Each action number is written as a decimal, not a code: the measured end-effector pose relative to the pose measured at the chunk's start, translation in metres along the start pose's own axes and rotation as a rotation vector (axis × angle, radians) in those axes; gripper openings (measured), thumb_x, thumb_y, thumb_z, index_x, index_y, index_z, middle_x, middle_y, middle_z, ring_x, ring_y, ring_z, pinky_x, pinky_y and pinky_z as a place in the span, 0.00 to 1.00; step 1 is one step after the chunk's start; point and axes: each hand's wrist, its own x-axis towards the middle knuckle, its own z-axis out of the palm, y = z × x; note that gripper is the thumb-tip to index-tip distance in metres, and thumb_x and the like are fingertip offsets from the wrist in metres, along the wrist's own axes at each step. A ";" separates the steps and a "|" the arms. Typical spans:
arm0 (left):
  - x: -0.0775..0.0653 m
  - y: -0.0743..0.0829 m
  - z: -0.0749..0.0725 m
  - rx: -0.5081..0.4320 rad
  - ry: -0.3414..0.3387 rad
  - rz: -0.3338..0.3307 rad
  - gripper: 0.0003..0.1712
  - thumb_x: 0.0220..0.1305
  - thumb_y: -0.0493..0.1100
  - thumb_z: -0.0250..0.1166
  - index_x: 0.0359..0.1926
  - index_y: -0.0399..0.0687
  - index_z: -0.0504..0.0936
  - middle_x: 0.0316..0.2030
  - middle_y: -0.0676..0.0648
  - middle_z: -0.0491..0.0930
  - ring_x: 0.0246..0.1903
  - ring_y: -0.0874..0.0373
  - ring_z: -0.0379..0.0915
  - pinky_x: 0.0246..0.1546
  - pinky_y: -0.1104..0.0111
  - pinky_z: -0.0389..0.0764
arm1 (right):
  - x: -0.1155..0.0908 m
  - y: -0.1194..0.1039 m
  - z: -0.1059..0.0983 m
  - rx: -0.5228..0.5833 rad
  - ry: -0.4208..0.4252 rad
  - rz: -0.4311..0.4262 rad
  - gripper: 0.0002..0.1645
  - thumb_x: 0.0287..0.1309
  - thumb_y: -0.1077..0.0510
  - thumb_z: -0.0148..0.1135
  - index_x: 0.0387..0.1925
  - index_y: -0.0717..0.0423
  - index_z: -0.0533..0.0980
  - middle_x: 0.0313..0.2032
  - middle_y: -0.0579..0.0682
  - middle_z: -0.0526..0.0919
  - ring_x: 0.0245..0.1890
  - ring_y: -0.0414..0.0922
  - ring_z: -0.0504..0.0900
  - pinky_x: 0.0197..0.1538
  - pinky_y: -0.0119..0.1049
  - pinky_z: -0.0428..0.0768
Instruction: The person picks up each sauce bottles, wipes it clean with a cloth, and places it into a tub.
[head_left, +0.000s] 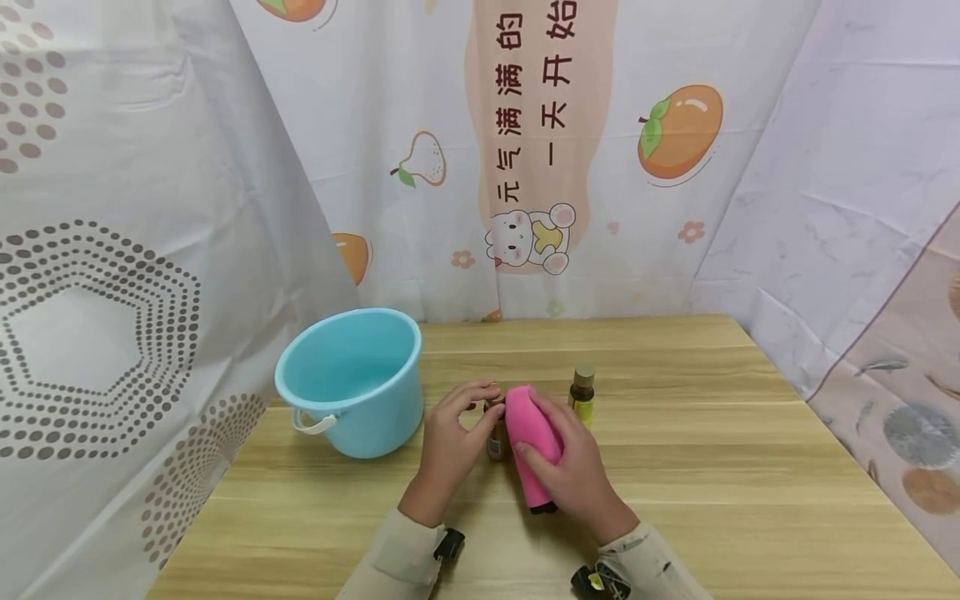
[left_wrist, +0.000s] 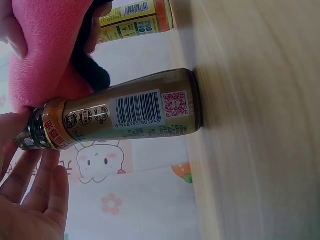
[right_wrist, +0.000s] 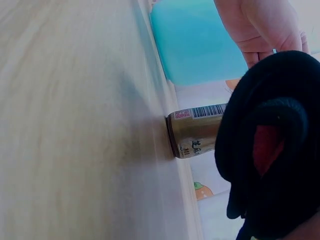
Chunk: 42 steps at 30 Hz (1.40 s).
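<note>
A brown-gold glass bottle (left_wrist: 145,107) with a barcode label stands upright on the table, its dark cap at the top. My left hand (head_left: 448,437) pinches the bottle at its cap between thumb and fingers, the other fingers spread beyond it. In my right hand (head_left: 573,462) is a rolled pink plush piece (head_left: 529,437) with black edging, gripped round its side and leaning against the bottle's neck. The right wrist view looks into the black open end (right_wrist: 280,125) of the roll, with red inside. Just beyond the right hand is a yellow-labelled bottle (head_left: 582,393).
A light blue bucket (head_left: 390,412) with a white handle stands on the left of the wooden table (head_left: 697,450). Behind the table's far edge hangs a printed curtain (head_left: 585,292), and more curtains hang at both sides.
</note>
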 end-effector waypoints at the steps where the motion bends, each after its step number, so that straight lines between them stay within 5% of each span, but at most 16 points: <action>1: 0.000 0.000 0.000 -0.001 -0.001 0.000 0.11 0.65 0.42 0.74 0.48 0.50 0.90 0.53 0.47 0.87 0.52 0.56 0.85 0.44 0.52 0.88 | 0.000 0.000 0.000 -0.007 0.001 0.007 0.43 0.57 0.57 0.76 0.73 0.41 0.70 0.66 0.44 0.76 0.51 0.42 0.80 0.45 0.38 0.85; 27: -0.002 -0.001 0.001 0.015 0.028 0.028 0.12 0.64 0.43 0.75 0.47 0.48 0.90 0.53 0.52 0.87 0.52 0.56 0.85 0.42 0.53 0.89 | -0.001 0.005 0.003 -0.128 -0.152 0.236 0.38 0.60 0.55 0.71 0.72 0.48 0.71 0.61 0.50 0.80 0.47 0.43 0.80 0.48 0.41 0.81; 42: -0.002 -0.001 0.004 0.025 0.034 0.036 0.12 0.64 0.42 0.75 0.48 0.48 0.90 0.53 0.49 0.87 0.52 0.55 0.85 0.44 0.55 0.88 | -0.002 0.008 0.000 -0.272 -0.247 0.265 0.39 0.60 0.53 0.70 0.72 0.54 0.71 0.55 0.53 0.82 0.44 0.43 0.79 0.45 0.42 0.80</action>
